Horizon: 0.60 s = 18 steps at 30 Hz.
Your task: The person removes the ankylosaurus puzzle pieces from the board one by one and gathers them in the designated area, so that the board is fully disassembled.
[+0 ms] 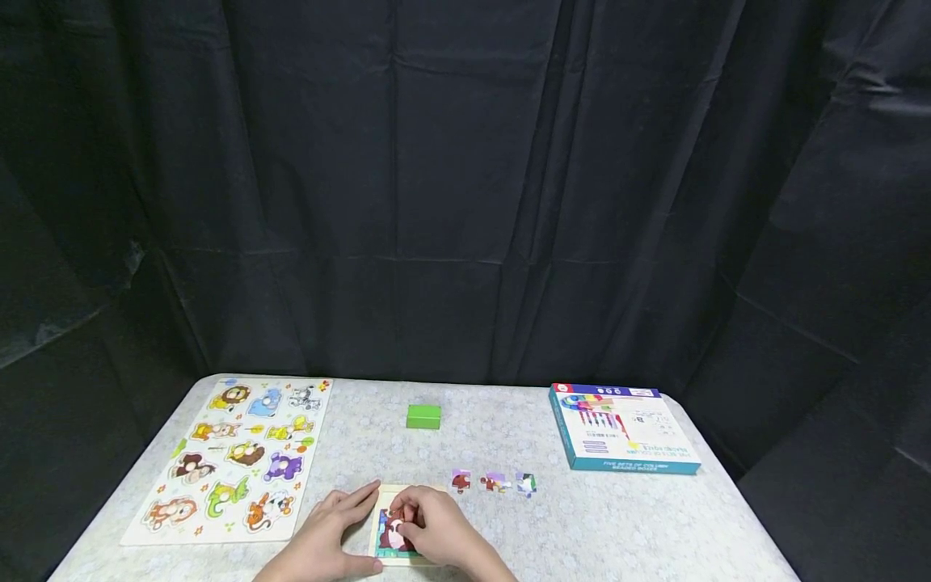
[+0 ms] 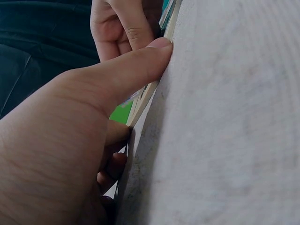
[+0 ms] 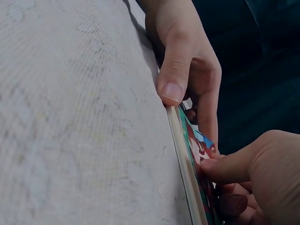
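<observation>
A small wooden jigsaw puzzle board [image 1: 400, 562] with a pale frame and a brown animal picture lies near the table's front edge. My left hand [image 1: 326, 533] holds it at the left side, thumb at the near edge and forefinger at the far corner. Over the picture, my right hand [image 1: 440, 529] pinches a puzzle piece [image 3: 204, 140] with blue and brown on it, tilted against the board in the right wrist view. The fingers hide part of the picture. Beyond the board lie loose pieces: a brown one [image 1: 461, 481], a brown-and-purple one [image 1: 496, 482] and a green-and-white one [image 1: 526, 483].
A large animal peg puzzle [image 1: 250, 453] lies at the left of the table. Past the loose pieces stands a green block [image 1: 423, 416]. A flat printed box [image 1: 625, 428] is at the back right. Black curtain [image 1: 451, 202] hangs behind the table.
</observation>
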Tool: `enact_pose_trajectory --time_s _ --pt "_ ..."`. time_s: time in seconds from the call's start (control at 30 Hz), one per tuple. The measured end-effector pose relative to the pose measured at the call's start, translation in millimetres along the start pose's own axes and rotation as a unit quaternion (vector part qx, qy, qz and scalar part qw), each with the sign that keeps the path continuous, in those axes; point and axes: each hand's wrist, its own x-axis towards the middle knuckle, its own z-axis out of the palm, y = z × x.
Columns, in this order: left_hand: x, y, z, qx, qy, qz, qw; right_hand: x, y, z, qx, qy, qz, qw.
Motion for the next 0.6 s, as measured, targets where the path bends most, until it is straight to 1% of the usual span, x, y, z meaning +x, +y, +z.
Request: enact_pose_trajectory --time_s 0.2,0.37,0.5,0.6 --pt "0.5 -2.9 0.7 -0.005 -0.002 0.004 1.0000 -1.7 -1.1 -0.7 0.003 0.006 0.005 1.0000" --pt "1.0 -5.3 1.9 -0.013 -0.006 -0.002 0.9999 -1.8 -0.9 -0.2 0.002 0.014 -0.015 0.9998" --pt "1.3 -5.7 2.1 -0.015 -0.011 -0.006 0.9998 -1.5 0.5 1.1 -0.018 0.019 -0.024 0.9994" --pt "1.4 -5.0 1.7 -0.013 -0.012 -0.006 0.9998 -0.7 2.0 1.6 -0.042 0.022 -0.027 0.9985"
